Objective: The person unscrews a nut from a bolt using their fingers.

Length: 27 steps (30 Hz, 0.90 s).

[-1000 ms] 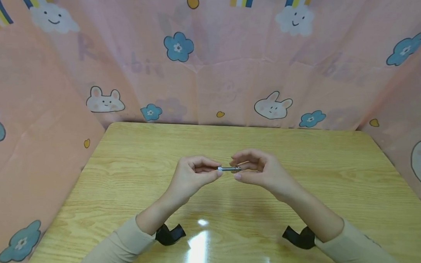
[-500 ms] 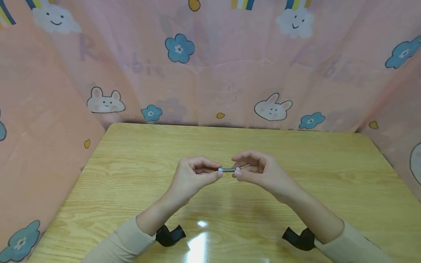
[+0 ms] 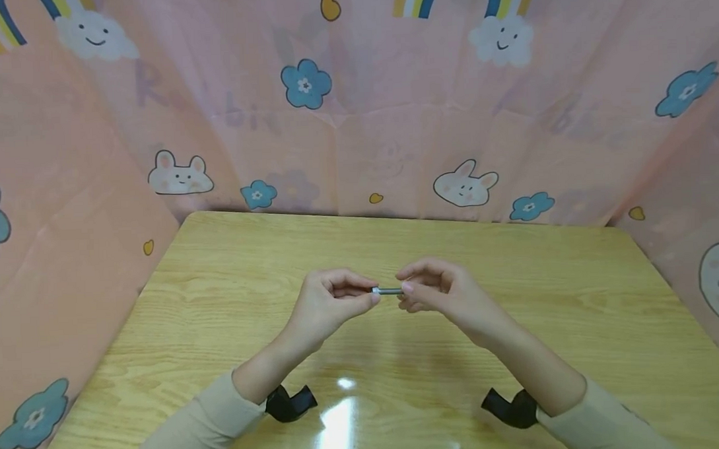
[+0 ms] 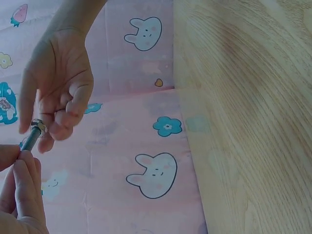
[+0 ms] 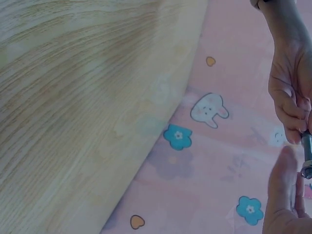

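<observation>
A small metal bolt (image 3: pixel 390 291) is held level above the table, pointing from one hand toward the other. My left hand (image 3: pixel 326 298) pinches its left end between thumb and fingertips. A nut (image 4: pixel 38 126) sits near the bolt's far end, as the left wrist view shows. My right hand (image 3: pixel 448 297) has its thumb and curled fingers around that nut; in the head view the thumb covers it. From the right wrist side, the nut end lies right by the right hand's fingers, and the left hand (image 5: pixel 291 92) grips the opposite end of the shank.
A light wood-grain table (image 3: pixel 253 254) lies beneath both hands, with bright light reflections near its front. Pink cloth (image 3: pixel 380 131) printed with rabbits, flowers and clouds hangs behind and at both sides. Black straps (image 3: pixel 291 403) sit at the wrists.
My right thumb has moved up over the nut, hiding the bolt's right end that showed earlier, and the right fingers have shifted below it. The left hand stays in place.
</observation>
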{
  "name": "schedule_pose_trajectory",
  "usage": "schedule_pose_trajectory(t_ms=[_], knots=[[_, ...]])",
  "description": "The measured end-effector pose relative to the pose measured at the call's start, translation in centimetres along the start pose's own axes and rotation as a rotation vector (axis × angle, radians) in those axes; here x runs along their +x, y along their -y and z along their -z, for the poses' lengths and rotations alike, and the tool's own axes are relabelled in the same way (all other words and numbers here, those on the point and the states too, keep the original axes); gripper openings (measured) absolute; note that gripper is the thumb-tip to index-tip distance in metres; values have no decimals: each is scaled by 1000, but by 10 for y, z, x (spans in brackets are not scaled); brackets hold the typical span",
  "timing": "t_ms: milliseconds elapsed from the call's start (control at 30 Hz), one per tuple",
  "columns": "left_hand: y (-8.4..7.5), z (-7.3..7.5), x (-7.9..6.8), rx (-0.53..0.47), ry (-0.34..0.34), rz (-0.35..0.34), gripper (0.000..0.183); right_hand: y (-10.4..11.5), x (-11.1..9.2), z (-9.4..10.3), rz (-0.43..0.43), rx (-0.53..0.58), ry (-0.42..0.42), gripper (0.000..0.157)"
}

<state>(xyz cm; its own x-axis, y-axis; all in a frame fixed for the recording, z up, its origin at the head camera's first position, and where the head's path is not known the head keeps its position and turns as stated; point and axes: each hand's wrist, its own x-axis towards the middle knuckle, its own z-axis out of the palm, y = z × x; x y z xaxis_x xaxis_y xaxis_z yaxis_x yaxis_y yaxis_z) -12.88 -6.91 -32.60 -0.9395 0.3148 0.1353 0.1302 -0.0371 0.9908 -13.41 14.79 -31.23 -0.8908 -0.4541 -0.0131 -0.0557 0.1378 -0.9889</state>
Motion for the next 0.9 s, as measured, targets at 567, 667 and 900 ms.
schedule_pose_trajectory(t_ms=[567,667,900], knots=[[-1,0,1,1,-2,-4,17,1,2,3,-27,-4,-6,28],[0,0,1,-1,-2,-5,17,1,2,3,-19,8,-20,24],[1,1,1,-3,6,-7,19,1,0,2,2,0,7,30]])
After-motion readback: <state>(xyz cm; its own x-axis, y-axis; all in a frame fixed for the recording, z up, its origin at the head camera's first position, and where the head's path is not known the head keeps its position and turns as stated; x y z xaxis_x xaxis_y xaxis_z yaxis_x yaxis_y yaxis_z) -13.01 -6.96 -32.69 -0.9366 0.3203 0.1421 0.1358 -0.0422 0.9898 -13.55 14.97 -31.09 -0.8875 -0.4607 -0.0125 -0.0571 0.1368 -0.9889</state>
